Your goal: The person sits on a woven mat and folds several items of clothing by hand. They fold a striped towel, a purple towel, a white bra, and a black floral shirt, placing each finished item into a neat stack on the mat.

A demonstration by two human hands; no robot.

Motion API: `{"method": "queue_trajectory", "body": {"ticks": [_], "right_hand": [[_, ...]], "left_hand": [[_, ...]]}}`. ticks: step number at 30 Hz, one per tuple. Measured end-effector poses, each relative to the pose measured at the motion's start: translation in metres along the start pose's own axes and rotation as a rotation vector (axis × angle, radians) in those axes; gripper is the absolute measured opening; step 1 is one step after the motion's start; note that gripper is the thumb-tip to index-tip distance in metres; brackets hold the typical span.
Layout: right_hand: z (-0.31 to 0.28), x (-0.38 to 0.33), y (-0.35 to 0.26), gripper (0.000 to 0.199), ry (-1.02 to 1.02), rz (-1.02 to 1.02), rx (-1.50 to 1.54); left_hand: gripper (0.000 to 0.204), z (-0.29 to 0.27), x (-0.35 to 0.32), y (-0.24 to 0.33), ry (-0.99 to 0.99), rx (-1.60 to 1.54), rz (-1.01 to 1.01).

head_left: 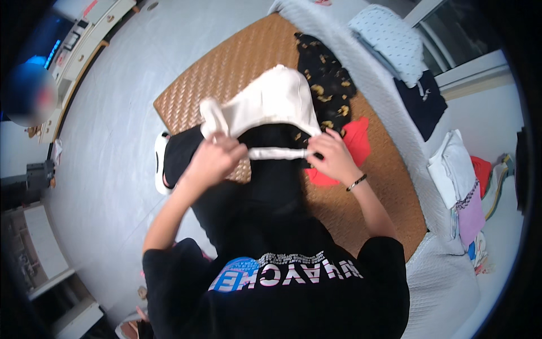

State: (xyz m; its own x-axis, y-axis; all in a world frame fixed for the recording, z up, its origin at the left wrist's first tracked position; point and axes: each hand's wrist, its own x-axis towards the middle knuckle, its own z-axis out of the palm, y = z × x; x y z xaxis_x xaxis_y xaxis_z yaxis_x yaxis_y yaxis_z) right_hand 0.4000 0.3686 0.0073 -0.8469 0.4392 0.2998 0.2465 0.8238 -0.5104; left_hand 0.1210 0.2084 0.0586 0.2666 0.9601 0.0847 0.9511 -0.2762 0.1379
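Note:
A cream-white cloth item with a rounded body and a narrow band along its near edge is stretched between my hands over my lap. Its exact kind cannot be made out. My left hand is closed on the left end of the band, where a bunched fold of the cloth stands up. At the right end, my right hand pinches the band between thumb and fingers. Beside that hand lies a red cloth, partly hidden. A black cloth with yellow print is spread just beyond it.
I sit on a woven brown mat over a sofa with a white quilted cover. Folded clothes and a light blue patterned pillow lie along the right. Grey floor and a white cabinet are at left.

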Motion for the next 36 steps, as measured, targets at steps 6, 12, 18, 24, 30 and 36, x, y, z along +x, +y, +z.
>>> {"method": "queue_trajectory", "body": {"ticks": [6, 12, 18, 24, 30, 36], "right_hand": [[0.065, -0.069, -0.009, 0.018, -0.103, 0.030, -0.050], [0.068, -0.078, -0.001, 0.016, -0.107, 0.018, -0.115], [0.071, -0.085, -0.020, 0.010, -0.221, 0.035, -0.011], [0.084, -0.085, -0.028, 0.015, -0.266, 0.014, 0.060], [0.080, -0.089, -0.029, 0.014, -0.277, 0.052, 0.085], [0.082, -0.094, -0.026, 0.014, -0.248, 0.067, 0.108]], "left_hand": [[0.025, 0.073, -0.066, 0.070, -0.108, -0.165, -0.132], [0.041, 0.086, -0.069, 0.095, -0.269, -0.259, -0.174], [0.061, 0.069, -0.078, 0.062, -0.025, -0.536, -0.136], [0.054, 0.186, -0.121, -0.022, -0.060, -1.105, -1.071], [0.042, 0.192, -0.104, -0.025, 0.035, -1.501, -0.799], [0.024, 0.091, -0.061, -0.023, -0.163, -1.498, -1.171]]}}
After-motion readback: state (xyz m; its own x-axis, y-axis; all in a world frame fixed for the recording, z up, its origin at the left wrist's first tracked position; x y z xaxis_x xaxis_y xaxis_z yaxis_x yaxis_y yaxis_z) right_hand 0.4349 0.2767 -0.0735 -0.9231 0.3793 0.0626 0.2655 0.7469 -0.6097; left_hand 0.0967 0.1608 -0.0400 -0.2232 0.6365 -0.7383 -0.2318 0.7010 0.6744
